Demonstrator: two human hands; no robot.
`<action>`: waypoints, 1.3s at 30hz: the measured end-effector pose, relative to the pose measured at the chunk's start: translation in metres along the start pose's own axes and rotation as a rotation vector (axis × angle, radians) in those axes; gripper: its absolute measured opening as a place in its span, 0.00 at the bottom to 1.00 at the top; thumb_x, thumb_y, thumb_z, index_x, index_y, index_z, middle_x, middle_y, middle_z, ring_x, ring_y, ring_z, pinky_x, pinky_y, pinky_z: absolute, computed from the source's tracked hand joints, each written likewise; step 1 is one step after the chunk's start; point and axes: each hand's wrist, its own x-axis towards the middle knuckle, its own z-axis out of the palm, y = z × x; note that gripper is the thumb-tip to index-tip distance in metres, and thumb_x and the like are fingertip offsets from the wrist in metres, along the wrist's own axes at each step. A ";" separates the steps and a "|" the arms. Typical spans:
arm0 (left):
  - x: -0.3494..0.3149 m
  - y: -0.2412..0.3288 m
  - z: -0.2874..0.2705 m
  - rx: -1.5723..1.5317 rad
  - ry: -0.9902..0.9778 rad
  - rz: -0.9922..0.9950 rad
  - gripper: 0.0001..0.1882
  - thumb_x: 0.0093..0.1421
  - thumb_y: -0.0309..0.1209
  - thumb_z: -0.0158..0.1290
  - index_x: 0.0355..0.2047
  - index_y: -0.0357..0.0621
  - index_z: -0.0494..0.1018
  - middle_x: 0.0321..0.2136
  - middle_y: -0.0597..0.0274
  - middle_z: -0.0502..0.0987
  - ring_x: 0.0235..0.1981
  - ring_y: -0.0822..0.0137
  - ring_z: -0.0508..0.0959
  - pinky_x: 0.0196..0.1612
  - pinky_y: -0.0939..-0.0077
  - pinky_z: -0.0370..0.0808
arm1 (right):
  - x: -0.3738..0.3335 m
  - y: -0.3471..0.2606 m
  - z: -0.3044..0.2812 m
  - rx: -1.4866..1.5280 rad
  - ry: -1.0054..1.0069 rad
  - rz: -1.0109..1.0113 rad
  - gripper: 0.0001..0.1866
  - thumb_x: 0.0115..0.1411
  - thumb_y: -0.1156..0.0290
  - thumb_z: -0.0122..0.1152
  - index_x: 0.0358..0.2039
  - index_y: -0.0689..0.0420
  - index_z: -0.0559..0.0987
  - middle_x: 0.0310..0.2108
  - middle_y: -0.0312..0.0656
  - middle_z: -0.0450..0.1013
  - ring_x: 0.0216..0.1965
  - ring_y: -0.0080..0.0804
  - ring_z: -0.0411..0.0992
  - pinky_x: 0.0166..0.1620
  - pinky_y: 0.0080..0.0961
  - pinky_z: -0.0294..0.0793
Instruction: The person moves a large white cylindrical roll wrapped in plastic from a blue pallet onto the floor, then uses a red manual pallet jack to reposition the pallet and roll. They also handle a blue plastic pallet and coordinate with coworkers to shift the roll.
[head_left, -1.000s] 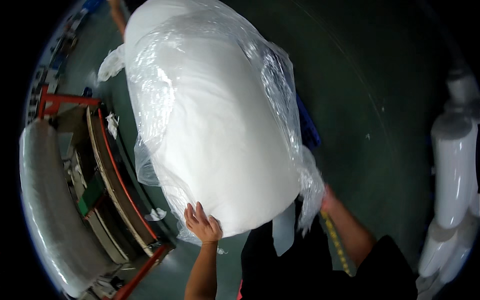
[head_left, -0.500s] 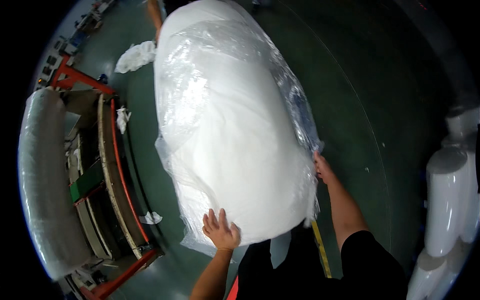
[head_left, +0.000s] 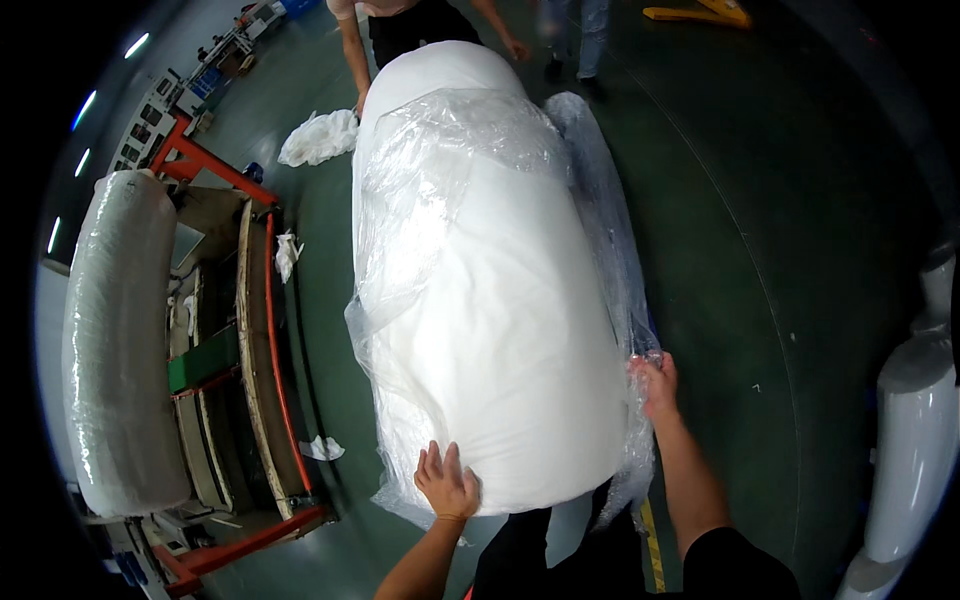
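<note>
a workshop or factory hall, by the look of it: green floor (head_left: 720,300) all round, a red frame (head_left: 245,543) at nine o'clock with a film-wrapped roll (head_left: 120,350) beside it, machines (head_left: 150,120) and strip lights (head_left: 84,110) at ten, yellow forks (head_left: 692,15) like a pallet truck's at one, glossy white rolls (head_left: 910,450) between three and four, and a huge film-draped bundle (head_left: 520,340) at the centre.

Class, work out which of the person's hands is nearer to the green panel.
Left. The left hand rests on the big white roll, on the side facing the green panel; the right hand holds film along the opposite side.
</note>
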 end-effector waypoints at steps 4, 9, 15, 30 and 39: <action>-0.013 -0.039 0.029 -0.304 0.142 -0.307 0.24 0.51 0.27 0.48 0.50 0.35 0.60 0.44 0.46 0.65 0.42 0.54 0.67 0.44 0.66 0.65 | -0.055 -0.012 0.022 -0.185 -0.233 -0.101 0.18 0.50 0.79 0.57 0.41 0.57 0.65 0.29 0.39 0.72 0.28 0.21 0.70 0.33 0.16 0.69; 0.024 -0.005 -0.036 -0.734 -0.009 -0.706 0.16 0.54 0.26 0.47 0.43 0.32 0.66 0.30 0.56 0.73 0.28 0.70 0.73 0.32 0.79 0.71 | -0.079 -0.001 0.038 -0.440 -0.309 -0.204 0.26 0.50 0.75 0.60 0.48 0.59 0.63 0.36 0.42 0.71 0.34 0.24 0.70 0.37 0.20 0.69; 0.033 -0.018 -0.050 -0.738 -0.113 -0.428 0.14 0.53 0.25 0.48 0.41 0.35 0.68 0.30 0.56 0.73 0.28 0.67 0.74 0.33 0.76 0.71 | -0.080 -0.020 0.070 -0.777 -0.378 -0.217 0.32 0.45 0.74 0.60 0.53 0.56 0.61 0.45 0.49 0.68 0.46 0.40 0.67 0.46 0.29 0.67; -0.033 -0.007 -0.056 -0.693 -0.134 -0.263 0.25 0.47 0.23 0.51 0.48 0.37 0.63 0.48 0.52 0.59 0.47 0.60 0.65 0.48 0.70 0.66 | -0.161 0.048 -0.037 -0.521 -0.014 -0.021 0.33 0.46 0.62 0.65 0.52 0.57 0.65 0.50 0.47 0.62 0.50 0.38 0.62 0.50 0.31 0.63; -0.072 -0.009 -0.063 -0.538 -0.250 -0.410 0.23 0.44 0.26 0.50 0.45 0.46 0.68 0.48 0.50 0.59 0.50 0.55 0.62 0.52 0.65 0.61 | -0.172 0.094 -0.055 -0.779 0.143 0.088 0.34 0.47 0.56 0.64 0.52 0.59 0.65 0.52 0.47 0.60 0.53 0.38 0.59 0.52 0.30 0.61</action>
